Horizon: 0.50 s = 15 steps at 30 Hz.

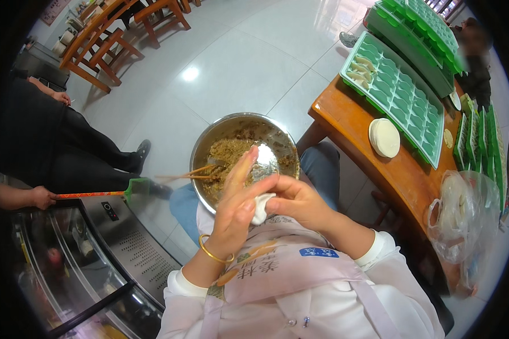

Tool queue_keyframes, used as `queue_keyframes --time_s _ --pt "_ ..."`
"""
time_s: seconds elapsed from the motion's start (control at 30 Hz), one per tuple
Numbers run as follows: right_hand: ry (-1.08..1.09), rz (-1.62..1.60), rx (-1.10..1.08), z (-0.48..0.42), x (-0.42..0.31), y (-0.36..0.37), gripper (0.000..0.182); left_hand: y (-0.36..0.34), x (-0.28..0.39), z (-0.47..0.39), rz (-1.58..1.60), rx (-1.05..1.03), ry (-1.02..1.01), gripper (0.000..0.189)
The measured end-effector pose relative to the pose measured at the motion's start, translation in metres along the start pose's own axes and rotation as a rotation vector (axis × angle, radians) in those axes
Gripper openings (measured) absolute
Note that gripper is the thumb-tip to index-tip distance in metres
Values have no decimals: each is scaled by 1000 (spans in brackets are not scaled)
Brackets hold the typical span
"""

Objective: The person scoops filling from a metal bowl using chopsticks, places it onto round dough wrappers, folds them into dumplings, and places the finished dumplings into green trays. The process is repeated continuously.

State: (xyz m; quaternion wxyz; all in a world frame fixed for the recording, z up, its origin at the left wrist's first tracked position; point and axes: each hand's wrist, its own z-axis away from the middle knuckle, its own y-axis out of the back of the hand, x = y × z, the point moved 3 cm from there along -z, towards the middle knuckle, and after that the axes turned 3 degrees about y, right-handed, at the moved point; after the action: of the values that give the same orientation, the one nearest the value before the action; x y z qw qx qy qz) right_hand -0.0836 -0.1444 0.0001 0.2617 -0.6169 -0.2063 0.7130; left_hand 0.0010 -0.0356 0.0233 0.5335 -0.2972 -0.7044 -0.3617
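Note:
A small white dumpling of folded dough is held between my two hands, partly hidden by them. My left hand, with a gold bangle at the wrist, has its fingers stretched forward and its thumb against the dough. From the other side, the thumb and curled fingers of my right hand pinch it. Behind my hands sits a steel bowl on my lap. Brownish minced filling lies inside, along with a pair of wooden chopsticks leaning over the left rim.
On the wooden table at right are a green compartment tray with several dumplings, stacked round wrappers, more trays and a plastic bag. A person stands left, holding a fly swatter over a glass-topped display cabinet.

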Motion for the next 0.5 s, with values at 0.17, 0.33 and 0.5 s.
queue_keyframes --time_s 0.17,0.33,0.5 --pt "31 -76 147 0 8 5 24 -1 -13 0 153 231 54 60" --pt "99 -99 167 -2 9 6 23 15 -9 10 -259 286 -69 16" --pt "115 40 165 -2 9 8 15 18 -2 7 -416 286 -183 10"
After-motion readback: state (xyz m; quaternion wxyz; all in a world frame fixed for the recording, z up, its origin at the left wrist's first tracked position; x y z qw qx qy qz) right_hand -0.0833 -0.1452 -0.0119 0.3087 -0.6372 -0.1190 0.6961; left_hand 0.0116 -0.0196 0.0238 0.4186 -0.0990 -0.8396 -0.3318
